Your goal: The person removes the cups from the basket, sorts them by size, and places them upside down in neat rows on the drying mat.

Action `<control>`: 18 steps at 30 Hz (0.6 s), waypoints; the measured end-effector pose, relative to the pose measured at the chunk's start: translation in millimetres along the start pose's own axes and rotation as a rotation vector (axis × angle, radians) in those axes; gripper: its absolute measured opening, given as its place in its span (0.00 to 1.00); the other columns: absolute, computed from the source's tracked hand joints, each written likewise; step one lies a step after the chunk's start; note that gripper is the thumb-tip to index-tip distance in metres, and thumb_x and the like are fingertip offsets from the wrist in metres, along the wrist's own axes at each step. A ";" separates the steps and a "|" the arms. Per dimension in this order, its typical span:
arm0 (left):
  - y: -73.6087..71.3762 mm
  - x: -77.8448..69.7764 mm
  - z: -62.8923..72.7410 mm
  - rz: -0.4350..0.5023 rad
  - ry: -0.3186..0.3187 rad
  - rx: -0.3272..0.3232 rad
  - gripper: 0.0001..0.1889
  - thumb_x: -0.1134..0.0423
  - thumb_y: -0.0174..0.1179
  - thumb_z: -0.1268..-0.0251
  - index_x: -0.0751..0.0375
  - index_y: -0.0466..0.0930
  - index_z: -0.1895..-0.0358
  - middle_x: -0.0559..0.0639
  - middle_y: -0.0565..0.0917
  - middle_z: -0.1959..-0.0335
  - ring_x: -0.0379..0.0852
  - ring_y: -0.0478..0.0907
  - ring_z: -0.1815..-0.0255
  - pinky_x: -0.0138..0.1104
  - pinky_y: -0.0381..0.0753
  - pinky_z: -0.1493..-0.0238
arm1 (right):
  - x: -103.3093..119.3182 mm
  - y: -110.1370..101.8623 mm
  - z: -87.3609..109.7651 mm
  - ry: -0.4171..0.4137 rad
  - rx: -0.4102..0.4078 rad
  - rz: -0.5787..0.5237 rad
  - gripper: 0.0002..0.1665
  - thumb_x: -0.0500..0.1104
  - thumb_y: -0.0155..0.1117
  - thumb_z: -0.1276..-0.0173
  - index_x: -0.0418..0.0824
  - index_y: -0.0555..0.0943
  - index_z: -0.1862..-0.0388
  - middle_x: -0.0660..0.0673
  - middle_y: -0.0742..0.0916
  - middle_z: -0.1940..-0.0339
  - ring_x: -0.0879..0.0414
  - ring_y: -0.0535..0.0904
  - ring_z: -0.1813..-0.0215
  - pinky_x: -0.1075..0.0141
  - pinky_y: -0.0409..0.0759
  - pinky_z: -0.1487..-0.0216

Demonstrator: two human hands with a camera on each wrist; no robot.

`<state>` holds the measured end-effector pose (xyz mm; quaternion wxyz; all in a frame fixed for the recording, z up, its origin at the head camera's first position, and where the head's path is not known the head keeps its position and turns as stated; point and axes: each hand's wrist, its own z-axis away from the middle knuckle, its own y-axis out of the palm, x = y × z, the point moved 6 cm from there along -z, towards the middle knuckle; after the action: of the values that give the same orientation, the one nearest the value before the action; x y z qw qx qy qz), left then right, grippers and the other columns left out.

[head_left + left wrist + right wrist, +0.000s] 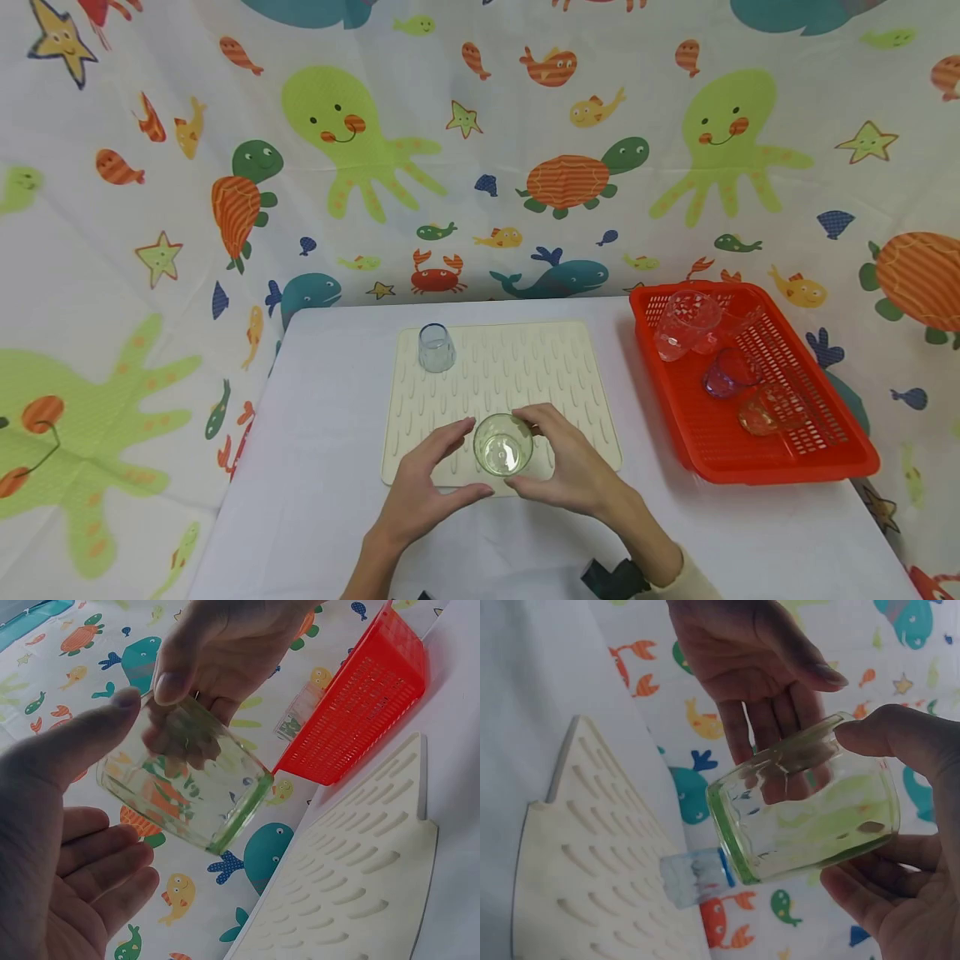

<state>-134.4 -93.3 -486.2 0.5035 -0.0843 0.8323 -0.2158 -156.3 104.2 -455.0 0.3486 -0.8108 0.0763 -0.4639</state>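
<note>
A pale green drinking glass point(502, 446) is above the near edge of a cream draining mat point(517, 367). My right hand point(573, 462) grips it between thumb and fingers; the right wrist view shows the thumb point(881, 731) on one end of the glass point(802, 810). On the glass's other side, my left hand point(427, 479) has its fingers spread, with a gap between palm and glass. Its thumb point(82, 739) comes close to the glass point(187, 776) in the left wrist view; whether it touches, I cannot tell. A bluish glass point(437, 348) stands at the mat's far left corner.
A red plastic basket point(678, 417) at the right of the table holds several glasses, among them a clear one point(686, 321), a purple one point(727, 375) and an amber one point(761, 412). White cloth point(315, 433) covers the table. A sea-animal curtain point(480, 167) hangs behind.
</note>
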 end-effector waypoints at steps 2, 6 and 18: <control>1.7 -0.4 -1.8 0.018 0.006 0.014 0.42 0.50 0.78 0.49 0.55 0.71 0.30 0.50 0.79 0.34 0.47 0.78 0.34 0.37 0.84 0.35 | 0.7 1.4 0.2 -0.011 0.008 -0.003 0.45 0.44 0.83 0.52 0.43 0.73 0.35 0.52 0.82 0.43 0.57 0.80 0.46 0.64 0.87 0.43; 3.8 -1.0 -4.8 0.056 0.025 0.032 0.41 0.51 0.78 0.49 0.57 0.71 0.30 0.51 0.80 0.36 0.49 0.79 0.36 0.38 0.86 0.38 | 1.5 4.7 -0.1 -0.024 0.029 -0.017 0.45 0.45 0.83 0.51 0.42 0.72 0.34 0.52 0.81 0.42 0.59 0.80 0.45 0.65 0.87 0.42; 3.5 -1.9 -8.8 0.043 0.025 0.051 0.42 0.51 0.79 0.51 0.58 0.72 0.31 0.50 0.81 0.38 0.46 0.82 0.41 0.36 0.89 0.43 | 5.7 7.8 -2.6 -0.064 0.035 -0.028 0.45 0.47 0.83 0.49 0.41 0.73 0.34 0.52 0.81 0.42 0.59 0.80 0.46 0.66 0.87 0.44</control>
<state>-140.9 -87.1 -482.7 0.4996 -0.0508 0.8345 -0.2268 -153.7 94.6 -455.1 0.3584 -0.8201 0.0456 -0.4437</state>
